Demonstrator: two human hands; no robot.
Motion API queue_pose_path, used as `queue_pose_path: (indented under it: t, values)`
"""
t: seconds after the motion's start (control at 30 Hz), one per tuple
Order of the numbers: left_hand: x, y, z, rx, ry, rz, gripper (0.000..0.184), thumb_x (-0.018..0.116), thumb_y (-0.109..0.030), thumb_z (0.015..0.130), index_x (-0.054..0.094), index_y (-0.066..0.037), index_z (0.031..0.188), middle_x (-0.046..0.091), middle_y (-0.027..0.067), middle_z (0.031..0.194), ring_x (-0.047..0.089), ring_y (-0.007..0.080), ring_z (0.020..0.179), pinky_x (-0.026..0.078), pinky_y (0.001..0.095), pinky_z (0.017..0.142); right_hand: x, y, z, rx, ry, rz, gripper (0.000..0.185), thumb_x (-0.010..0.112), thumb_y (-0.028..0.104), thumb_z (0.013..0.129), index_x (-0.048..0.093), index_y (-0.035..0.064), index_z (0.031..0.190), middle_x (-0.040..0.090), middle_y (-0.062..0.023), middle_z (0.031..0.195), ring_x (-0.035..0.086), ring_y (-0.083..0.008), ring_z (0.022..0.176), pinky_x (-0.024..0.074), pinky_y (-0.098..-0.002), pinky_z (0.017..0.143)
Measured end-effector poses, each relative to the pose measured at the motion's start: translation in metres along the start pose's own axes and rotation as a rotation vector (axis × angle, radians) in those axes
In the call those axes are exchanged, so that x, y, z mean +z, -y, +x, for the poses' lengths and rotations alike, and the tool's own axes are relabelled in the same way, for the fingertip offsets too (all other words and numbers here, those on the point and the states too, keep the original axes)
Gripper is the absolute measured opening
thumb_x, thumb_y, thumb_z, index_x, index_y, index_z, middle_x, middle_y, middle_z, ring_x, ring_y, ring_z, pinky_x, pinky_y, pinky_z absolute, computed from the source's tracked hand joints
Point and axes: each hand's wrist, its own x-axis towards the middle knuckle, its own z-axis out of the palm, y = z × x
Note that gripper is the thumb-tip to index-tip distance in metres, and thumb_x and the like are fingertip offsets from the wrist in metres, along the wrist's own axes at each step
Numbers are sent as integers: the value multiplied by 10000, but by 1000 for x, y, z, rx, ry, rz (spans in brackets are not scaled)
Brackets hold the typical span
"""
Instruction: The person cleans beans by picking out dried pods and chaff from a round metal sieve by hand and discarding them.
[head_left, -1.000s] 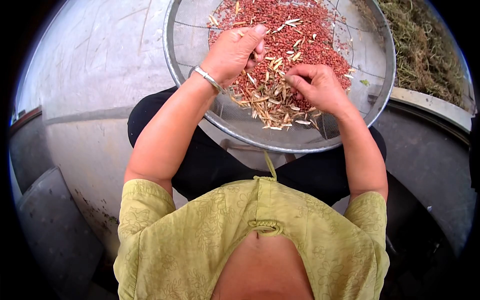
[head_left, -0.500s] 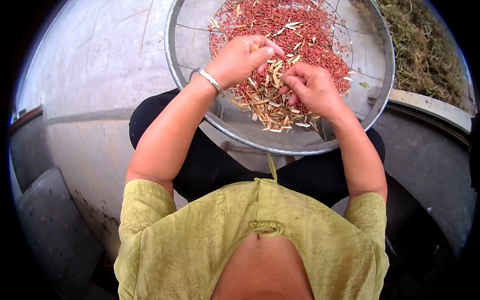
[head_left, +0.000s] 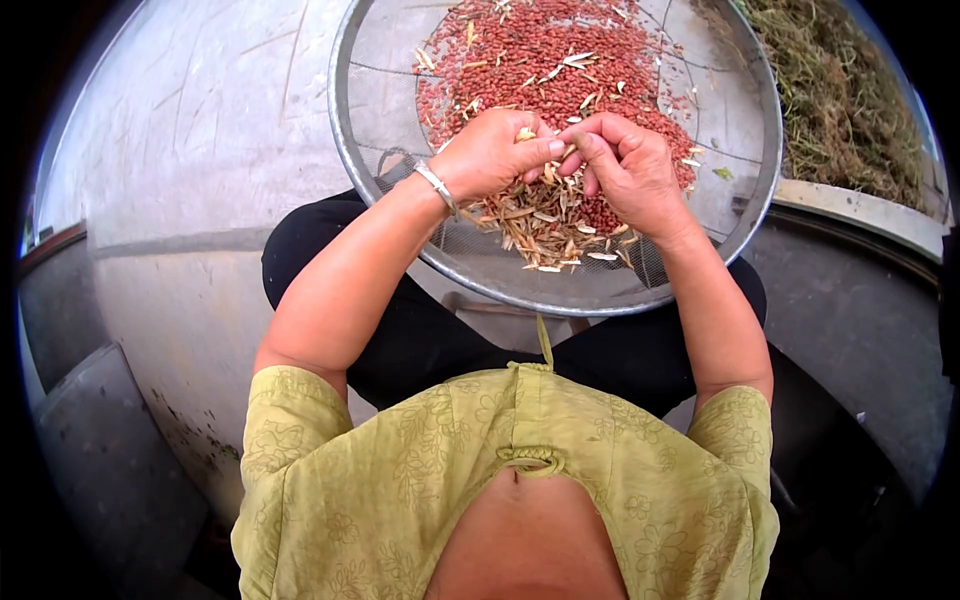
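Note:
A round metal sieve (head_left: 352, 120) rests over my lap, with many red beans (head_left: 540, 60) spread across its mesh. Dry husk pieces (head_left: 545, 230) lie heaped on its near side. My left hand (head_left: 497, 155), with a silver bangle at the wrist, is closed above the beans, pale husk bits showing between its fingers. Touching it at the fingertips is my right hand (head_left: 630, 170), its thumb and forefinger pinched on a small husk piece. The finger pads are partly hidden.
Dried plant stalks (head_left: 850, 110) are piled at the upper right, behind a pale ledge (head_left: 860, 208). A grey panel (head_left: 115, 450) leans at the lower left. Pale concrete floor (head_left: 200, 120) spreads on the left.
My left hand has come down and right, its fingers closing, until it meets my right hand. The sieve has shifted slightly toward me.

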Motion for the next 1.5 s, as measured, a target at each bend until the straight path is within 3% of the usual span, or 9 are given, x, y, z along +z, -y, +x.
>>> queue_pose_path:
  t: [0.17,0.37,0.43,0.53,0.67,1.17,1.33,1.5]
  values:
    - [2,5,3,-31,-13,66,227,585,-267,882,563,-60,791,500,-47,580,413,30,501,320,186,449,2,1,-3,-48,-51,-97,112,502,62,886,608,29,872,635,-35,657,547,-51,489,468,-204,455]
    - [13,9,3,132,-171,286,180,557,-206,886,560,-50,796,519,-38,604,429,32,546,365,208,491,1,2,-3,-42,-53,-131,89,518,71,884,587,16,868,630,-40,662,555,-58,502,473,-204,469]
    - [14,1,2,137,-240,348,161,559,-187,876,557,-47,797,538,-33,627,449,38,578,392,218,519,1,-2,-1,18,-25,152,91,533,77,883,560,-3,917,630,-53,713,564,-62,543,476,-202,493]
    - [15,-2,1,233,-301,333,143,567,-168,863,550,-48,787,555,-28,650,466,41,598,404,223,534,1,-6,3,82,0,290,121,544,77,875,535,-18,951,626,-65,769,568,-66,580,473,-196,516]
    - [13,2,3,168,-322,349,120,568,-145,852,541,-49,784,574,-16,675,479,39,618,412,221,550,3,-5,3,118,-16,344,121,554,71,862,533,-20,940,627,-66,791,572,-70,603,474,-198,536]
    - [16,-2,1,290,-401,457,84,544,-88,834,501,-55,770,561,-6,697,508,56,622,421,215,557,11,-7,6,121,-38,438,102,559,70,862,542,-14,918,615,-55,778,570,-76,617,481,-202,577]
    - [14,4,7,177,-308,-68,62,523,-86,851,488,-72,801,569,-2,696,458,24,546,376,168,494,12,-8,6,55,-48,479,114,543,56,875,532,-27,952,616,-64,797,572,-84,622,489,-202,582]
    - [16,-3,4,130,-275,-241,49,513,-84,860,487,-70,822,572,-4,692,437,13,522,348,164,458,10,-7,6,35,-47,483,118,526,43,887,530,-36,975,621,-72,799,576,-87,626,492,-200,580]
